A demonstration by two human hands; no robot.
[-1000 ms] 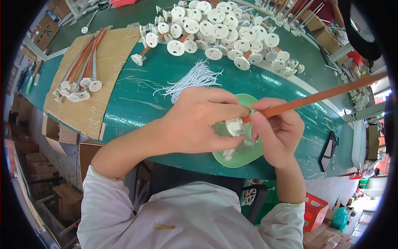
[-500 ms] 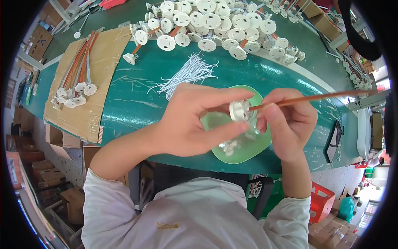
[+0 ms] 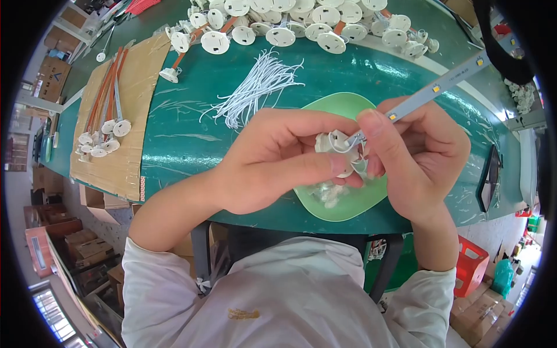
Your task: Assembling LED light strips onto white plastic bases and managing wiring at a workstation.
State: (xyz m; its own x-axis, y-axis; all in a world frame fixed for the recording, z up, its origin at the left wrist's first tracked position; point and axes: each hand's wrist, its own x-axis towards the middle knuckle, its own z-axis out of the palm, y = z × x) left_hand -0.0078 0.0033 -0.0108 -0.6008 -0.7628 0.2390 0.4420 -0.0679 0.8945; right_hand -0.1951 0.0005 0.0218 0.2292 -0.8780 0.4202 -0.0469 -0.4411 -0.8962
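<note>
LED strip (image 3: 438,87), its end at round white cap (image 3: 322,142), both above green dish (image 3: 336,104) | left hand (image 3: 264,159) pinching cap, right hand (image 3: 426,153) clasping strip | wires (image 3: 342,152) looped outside cap: joint looks unfinished, seating unclear | heap of joined pieces (image 3: 281,36) beyond dish, smaller group (image 3: 122,128) left of it, look done | white wire bundle (image 3: 255,90) beyond-left of dish, on desk (image 3: 200,156)

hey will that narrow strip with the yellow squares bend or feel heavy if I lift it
The strip is probably fairly stiff: it juts out straight from the right hand. It looks narrow, so likely light. Its exposed yellow squares may be fragile if knocked.
</note>
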